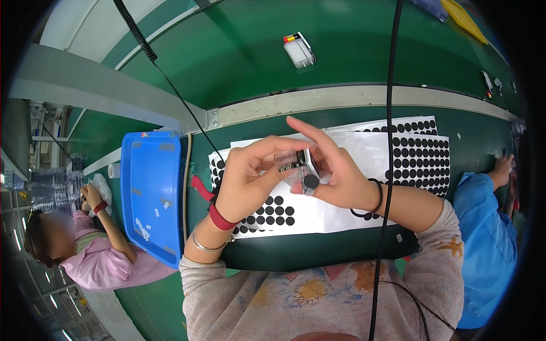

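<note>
My left hand (248, 175) pinches a small clear plastic case (292, 163) with black and white parts between thumb and fingers. Against its right side is my right hand (342, 177), with the index finger stretched up and the thumb low by the case. A round black sticker (310, 182) shows at that thumb's tip; whether it touches the case is hard to tell. Below both hands lie white sheets (335, 219) with rows of black round stickers (421, 162). Some rows near my left wrist have gaps.
At left stands a blue tray (128, 187) with small pale pieces in it. A black cable (390, 85) hangs in front of me; a coiled cord (135, 31) hangs at upper left. A white boxy device (299, 51) sits beyond the ledge. People work on both sides.
</note>
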Motion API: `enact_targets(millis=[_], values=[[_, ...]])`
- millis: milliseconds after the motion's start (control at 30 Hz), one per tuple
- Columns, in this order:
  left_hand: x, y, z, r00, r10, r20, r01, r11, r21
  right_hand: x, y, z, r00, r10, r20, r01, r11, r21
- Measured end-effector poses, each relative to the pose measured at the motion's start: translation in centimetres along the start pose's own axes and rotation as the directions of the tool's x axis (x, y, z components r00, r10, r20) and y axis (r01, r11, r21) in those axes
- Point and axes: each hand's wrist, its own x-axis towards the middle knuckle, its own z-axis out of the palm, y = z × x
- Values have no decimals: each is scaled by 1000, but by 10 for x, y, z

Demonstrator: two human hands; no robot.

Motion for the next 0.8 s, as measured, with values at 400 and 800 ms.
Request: enact_targets(millis=[400, 800], values=[[-8, 12, 18, 947, 320, 14, -217, 609, 763, 5, 2, -4, 998, 26, -55, -18, 990, 139], [-4, 6, 16, 808, 588, 40, -63, 20, 998, 1, -1, -2, 993, 121, -3, -116, 957, 265]])
